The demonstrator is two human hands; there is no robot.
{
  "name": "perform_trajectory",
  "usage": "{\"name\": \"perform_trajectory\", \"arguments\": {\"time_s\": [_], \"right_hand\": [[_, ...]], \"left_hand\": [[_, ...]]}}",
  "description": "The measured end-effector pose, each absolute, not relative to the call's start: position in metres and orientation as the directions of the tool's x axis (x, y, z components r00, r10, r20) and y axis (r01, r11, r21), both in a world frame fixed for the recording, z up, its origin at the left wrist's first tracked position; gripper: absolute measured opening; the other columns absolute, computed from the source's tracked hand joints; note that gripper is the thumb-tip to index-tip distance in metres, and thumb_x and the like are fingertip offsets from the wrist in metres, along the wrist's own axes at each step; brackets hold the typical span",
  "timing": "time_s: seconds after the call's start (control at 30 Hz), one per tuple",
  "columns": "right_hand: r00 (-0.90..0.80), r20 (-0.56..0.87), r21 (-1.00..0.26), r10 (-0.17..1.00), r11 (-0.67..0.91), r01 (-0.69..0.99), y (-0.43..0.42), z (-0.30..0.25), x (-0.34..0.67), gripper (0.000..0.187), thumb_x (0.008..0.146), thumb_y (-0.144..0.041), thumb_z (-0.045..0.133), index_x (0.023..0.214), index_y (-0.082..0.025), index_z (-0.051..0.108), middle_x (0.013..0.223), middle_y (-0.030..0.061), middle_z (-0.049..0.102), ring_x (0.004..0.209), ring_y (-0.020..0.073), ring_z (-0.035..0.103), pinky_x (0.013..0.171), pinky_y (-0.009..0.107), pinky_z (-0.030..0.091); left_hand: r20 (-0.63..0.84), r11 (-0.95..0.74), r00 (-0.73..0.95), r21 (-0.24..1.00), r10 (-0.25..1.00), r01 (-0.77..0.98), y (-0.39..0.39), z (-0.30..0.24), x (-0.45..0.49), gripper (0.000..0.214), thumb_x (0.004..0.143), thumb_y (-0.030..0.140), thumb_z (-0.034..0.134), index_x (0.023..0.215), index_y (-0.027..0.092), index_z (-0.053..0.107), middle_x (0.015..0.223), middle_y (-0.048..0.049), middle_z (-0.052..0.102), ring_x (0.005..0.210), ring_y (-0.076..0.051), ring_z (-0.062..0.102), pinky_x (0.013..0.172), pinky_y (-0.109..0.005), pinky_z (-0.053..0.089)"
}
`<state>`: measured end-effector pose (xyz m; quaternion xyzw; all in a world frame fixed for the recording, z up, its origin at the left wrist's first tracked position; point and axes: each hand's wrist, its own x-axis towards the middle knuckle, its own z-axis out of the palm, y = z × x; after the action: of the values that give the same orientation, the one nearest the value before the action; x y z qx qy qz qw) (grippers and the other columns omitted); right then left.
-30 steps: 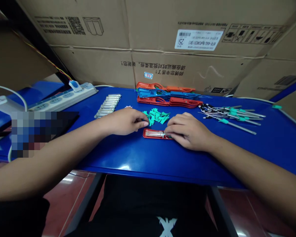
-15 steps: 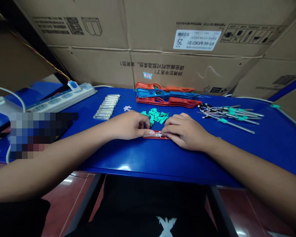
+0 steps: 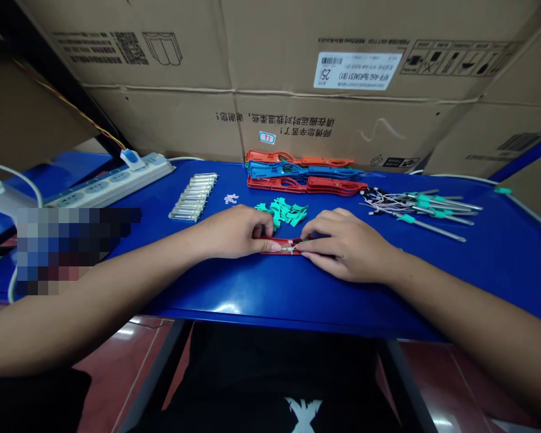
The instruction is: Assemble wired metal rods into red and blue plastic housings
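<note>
A red plastic casing (image 3: 274,252) lies on the blue table in front of me, open side up. Inside it sits a slim metal piece (image 3: 287,248) with a small white part near its right end. My left hand (image 3: 234,233) grips the casing's left end, thumb pressed on the metal piece and fingers curled behind. From the right, my right hand (image 3: 349,248) closes its fingertips at the white part, covering the casing's right end. Just behind the casing lies a heap of green plastic pieces (image 3: 283,211).
Stacked red, blue and orange casings (image 3: 304,171) lie by the cardboard (image 3: 175,114). At left are a row of clear tubes (image 3: 193,195), tiny pale parts (image 3: 230,199) and a power strip (image 3: 112,183). Wired metal rods with green clips (image 3: 433,210) lie at right.
My right fingers have drawn back slightly and spread a little, showing more of the casing's right part. My left hand keeps its grip, the thumb a little lower.
</note>
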<state>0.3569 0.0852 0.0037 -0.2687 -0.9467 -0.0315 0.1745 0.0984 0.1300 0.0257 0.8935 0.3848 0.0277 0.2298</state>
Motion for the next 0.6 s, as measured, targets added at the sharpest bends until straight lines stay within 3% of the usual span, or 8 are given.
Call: {"name": "perform_trajectory", "arguments": {"time_s": [0.2,0.4,0.6], "right_hand": [[-0.814,0.305,0.029,0.494,0.850,0.526,0.083,0.003,0.354,0.029,0.100,-0.028,0.050,0.111,-0.020,0.076,0.112,0.0092,0.070,0.097,0.0246,0.058,0.078,0.039,0.038],[-0.810,0.296,0.017,0.507,0.845,0.535,0.084,0.003,0.355,0.029,0.100,-0.029,0.051,0.114,-0.020,0.075,0.110,0.0112,0.070,0.097,0.0246,0.059,0.081,0.039,0.040],[-0.816,0.281,-0.009,0.506,0.851,0.525,0.085,0.003,0.356,0.030,0.100,-0.028,0.051,0.117,-0.021,0.074,0.112,0.0110,0.070,0.099,0.0246,0.060,0.084,0.040,0.040]], "left_hand": [[-0.062,-0.658,0.736,0.401,0.674,0.637,0.130,0.024,0.097,0.027,0.086,0.045,0.066,0.090,0.018,0.068,0.078,-0.0004,0.067,0.063,-0.013,0.057,0.057,-0.024,0.037],[0.148,-0.814,0.826,0.332,0.545,0.477,0.123,0.024,0.097,0.022,0.092,0.038,0.063,0.099,0.019,0.073,0.096,-0.0058,0.067,0.088,-0.017,0.064,0.079,-0.029,0.048],[0.150,-0.834,0.862,0.376,0.484,0.403,0.119,0.019,0.102,0.017,0.091,0.025,0.067,0.104,0.021,0.077,0.092,-0.0037,0.074,0.084,-0.016,0.068,0.077,-0.027,0.051]]}}
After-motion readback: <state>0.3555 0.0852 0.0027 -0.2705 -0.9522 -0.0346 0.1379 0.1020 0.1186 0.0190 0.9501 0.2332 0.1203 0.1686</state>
